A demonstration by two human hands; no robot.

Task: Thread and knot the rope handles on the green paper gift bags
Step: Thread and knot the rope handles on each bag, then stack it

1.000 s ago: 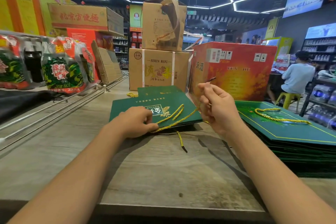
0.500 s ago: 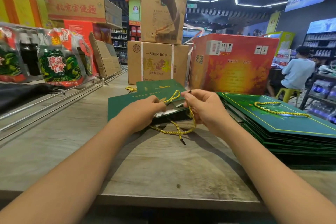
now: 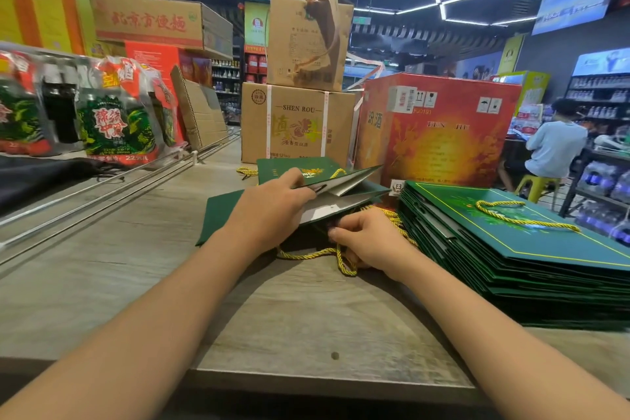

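A flat green paper gift bag (image 3: 221, 215) lies on the wooden counter in front of me, its mouth spread so the white inside shows. My left hand (image 3: 272, 208) grips the bag's upper panel at the mouth and lifts it. Just below the mouth, my right hand (image 3: 368, 242) has its fingers curled round the yellow-green rope handle (image 3: 306, 254), which loops out onto the counter. Whether the rope passes through a hole is hidden by my hands.
A tall stack of flat green bags (image 3: 531, 259) with a rope (image 3: 521, 218) on top lies at the right. Brown cartons (image 3: 296, 123) and a red carton (image 3: 439, 133) stand behind. Bottled packs (image 3: 116, 126) sit at the left. A person (image 3: 552, 147) sits far right.
My left hand has moved from pressing the bag to lifting its top panel open. My right hand came down from a raised pull to the bag's lower edge, holding the rope.
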